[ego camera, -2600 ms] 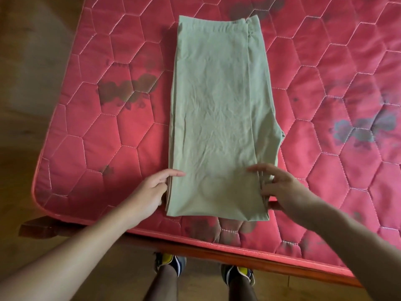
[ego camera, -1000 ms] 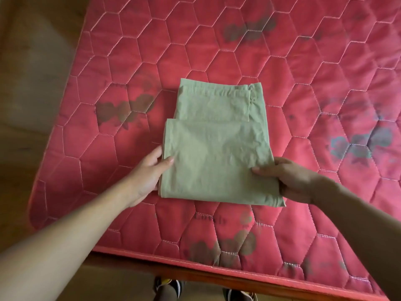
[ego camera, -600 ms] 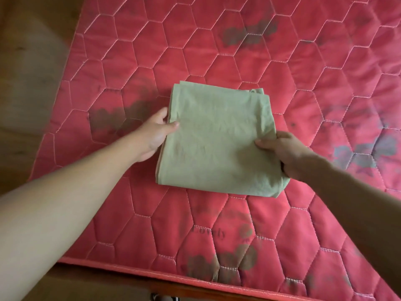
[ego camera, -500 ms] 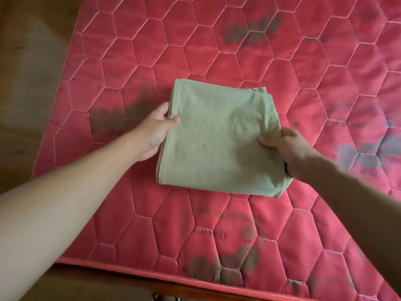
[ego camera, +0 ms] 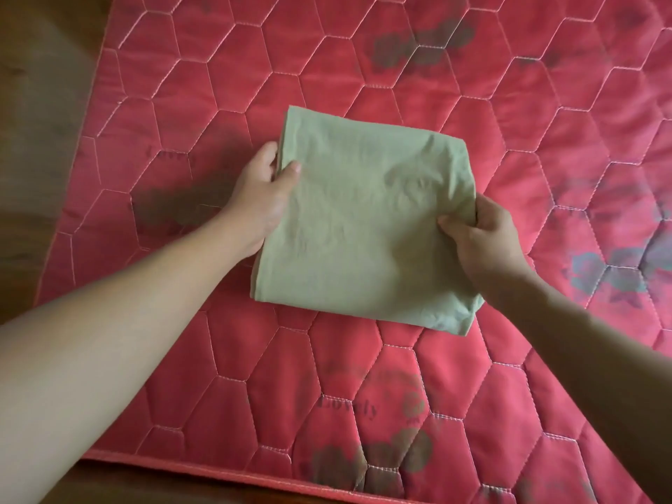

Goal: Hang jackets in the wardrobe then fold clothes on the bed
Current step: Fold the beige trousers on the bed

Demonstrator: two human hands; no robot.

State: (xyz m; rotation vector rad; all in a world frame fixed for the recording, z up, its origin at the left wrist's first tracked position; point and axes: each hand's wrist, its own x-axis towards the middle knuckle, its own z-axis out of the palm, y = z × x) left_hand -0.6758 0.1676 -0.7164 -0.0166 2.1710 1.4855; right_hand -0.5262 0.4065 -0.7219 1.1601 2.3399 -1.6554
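Far left: one strip of brown floor (ego camera: 43, 103), blurred.

Next: one red quilted mattress (ego camera: 218, 358) with hexagon stitching, filling most of the view. Four dark blotchy print clusters plainly seen. Word "Lovely" legible twice, once left of centre and once near the front edge.

Two bare forearms entering from the bottom, one on each side.

Left hand (ego camera: 260, 198), count 1: at the left edge of the garment. Thumb pressed on top of the cloth, one finger seen alongside the edge, remaining fingers hidden beneath. Clamped on that edge.

Centre: one pale green folded garment (ego camera: 363, 227), a rough rectangle several layers thick with light creases on the top face. Located over the middle of the mattress, between the two hands. Lying flat or raised slightly: cannot tell.

Right hand (ego camera: 483, 241), count 1: at the right edge of the garment. Thumb on top, fingers curled together round the edge, cloth bunched slightly under the grip.
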